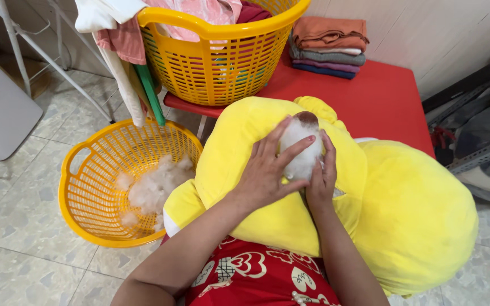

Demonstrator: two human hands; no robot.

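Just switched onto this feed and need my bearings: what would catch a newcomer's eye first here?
The big yellow plush toy fills the centre and right, lying across the person's lap. Both hands sit on it: the left hand and right hand cup a clump of white stuffing at an opening. On the floor at left, a round yellow basket holds loose stuffing.

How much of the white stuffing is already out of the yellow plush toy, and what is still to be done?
Some white stuffing already lies in the yellow basket on the floor. Both hands, left hand and right hand, hold a white tuft at the yellow plush toy. The toy looks plump, so most probably remains inside.
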